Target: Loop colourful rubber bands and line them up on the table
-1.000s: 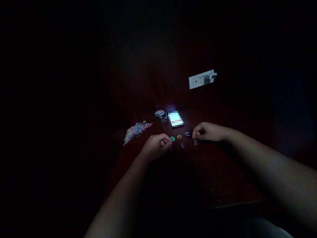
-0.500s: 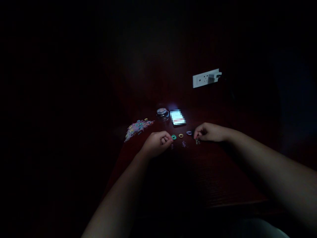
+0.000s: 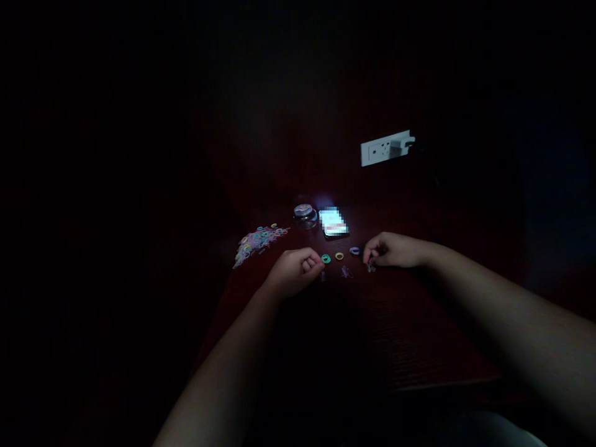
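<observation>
My left hand [image 3: 298, 272] is closed, thumb and forefinger together beside a green hair tie [image 3: 326, 259]; what is in the pinch, if anything, is too small to see. A yellow hair tie [image 3: 339, 256] and a purple hair tie [image 3: 354, 251] lie in a row to its right. Past them my right hand [image 3: 385, 249] is closed, fingertips down at a small clump of pale rubber bands [image 3: 371, 268]. Whether it grips one of these is hidden. Between the hands, nearer me, lies a little bunch of purple rubber bands [image 3: 347, 272], with a smaller bunch [image 3: 323, 277] by the left fingertips.
A heap of mixed-colour rubber bands [image 3: 258, 241] spreads at the table's left edge. Behind the hair ties stand a lidded clear jar [image 3: 305, 215] and a phone [image 3: 333, 222] with its screen lit. A socket panel [image 3: 382, 149] with a plug is on the dark wall.
The whole view has shifted very slightly. Both hands keep almost the same place and pose, and the hair ties and bunches lie as before.
</observation>
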A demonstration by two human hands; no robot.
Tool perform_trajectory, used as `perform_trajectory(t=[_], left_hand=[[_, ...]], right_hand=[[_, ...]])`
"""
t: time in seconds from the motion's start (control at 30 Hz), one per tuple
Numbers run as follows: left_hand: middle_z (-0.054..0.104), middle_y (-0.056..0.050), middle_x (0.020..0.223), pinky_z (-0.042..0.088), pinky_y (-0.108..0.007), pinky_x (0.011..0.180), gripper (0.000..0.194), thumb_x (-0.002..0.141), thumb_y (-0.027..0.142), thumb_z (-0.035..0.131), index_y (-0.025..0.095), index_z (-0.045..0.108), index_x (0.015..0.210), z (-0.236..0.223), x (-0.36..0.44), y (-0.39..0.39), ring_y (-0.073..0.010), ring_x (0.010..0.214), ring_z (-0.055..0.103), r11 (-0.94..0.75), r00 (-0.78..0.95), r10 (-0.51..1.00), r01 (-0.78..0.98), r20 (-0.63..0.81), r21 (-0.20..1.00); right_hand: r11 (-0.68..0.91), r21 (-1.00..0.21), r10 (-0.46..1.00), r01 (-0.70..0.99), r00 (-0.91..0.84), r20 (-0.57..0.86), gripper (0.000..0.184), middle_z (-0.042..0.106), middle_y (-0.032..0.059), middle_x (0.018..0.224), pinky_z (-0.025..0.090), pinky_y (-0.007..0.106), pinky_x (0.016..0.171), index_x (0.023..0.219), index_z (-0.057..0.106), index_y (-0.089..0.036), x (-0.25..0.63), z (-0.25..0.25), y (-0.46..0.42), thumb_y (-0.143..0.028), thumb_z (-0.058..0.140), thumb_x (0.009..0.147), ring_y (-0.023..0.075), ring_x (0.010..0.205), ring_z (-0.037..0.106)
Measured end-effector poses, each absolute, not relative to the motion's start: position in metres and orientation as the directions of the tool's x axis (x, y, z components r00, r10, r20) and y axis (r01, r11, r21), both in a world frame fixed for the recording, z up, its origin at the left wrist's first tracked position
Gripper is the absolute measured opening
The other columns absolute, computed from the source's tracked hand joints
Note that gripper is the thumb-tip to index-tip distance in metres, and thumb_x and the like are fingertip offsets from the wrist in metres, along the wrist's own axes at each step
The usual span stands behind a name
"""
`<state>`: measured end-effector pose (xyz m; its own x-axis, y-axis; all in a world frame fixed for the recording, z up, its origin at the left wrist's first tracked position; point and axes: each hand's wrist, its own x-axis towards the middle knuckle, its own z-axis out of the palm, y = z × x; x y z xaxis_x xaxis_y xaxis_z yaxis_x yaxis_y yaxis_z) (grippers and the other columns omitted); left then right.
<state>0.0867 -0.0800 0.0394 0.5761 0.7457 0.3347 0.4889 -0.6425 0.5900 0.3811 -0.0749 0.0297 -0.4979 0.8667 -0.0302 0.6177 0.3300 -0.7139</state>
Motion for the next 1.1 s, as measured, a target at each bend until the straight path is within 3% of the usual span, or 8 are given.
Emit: perform_trajectory(t=[0.5, 1.1], left_hand=[[0.062, 0.001, 0.062, 0.040, -0.018, 0.049, 0.013, 0.084, 0.025, 0.060, 0.014, 0.065, 0.081, 0.0422, 0.0875, -0.0821, -0.0074, 0.052, 0.051, -0.620, 0.566, 0.763, 0.503, 0.312, 0.602], [0.064, 0.001, 0.064, 0.041, -0.017, 0.050, 0.014, 0.084, 0.027, 0.060, 0.014, 0.066, 0.082, 0.0385, 0.0854, -0.0787, -0.0076, 0.053, 0.052, -0.634, 0.570, 0.753, 0.495, 0.328, 0.594]], right_hand=[[0.318, -0.726, 0.869, 0.610, -0.494, -0.035, 0.023, 0.062, 0.0006, 0.065, 0.037, 0.026, 0.059, 0.084, 0.073, -0.016, 0.3794, 0.0312, -0.0760, -0.031, 0.061, 0.070, 0.0140, 0.060, 0.051], [0.274, -0.754, 0.880, 0.597, -0.472, -0.054, 0.018, 0.059, -0.0007, 0.063, 0.035, 0.026, 0.057, 0.078, 0.069, -0.016, 0.3766, 0.0288, -0.0749, -0.029, 0.062, 0.067, 0.0128, 0.057, 0.049]])
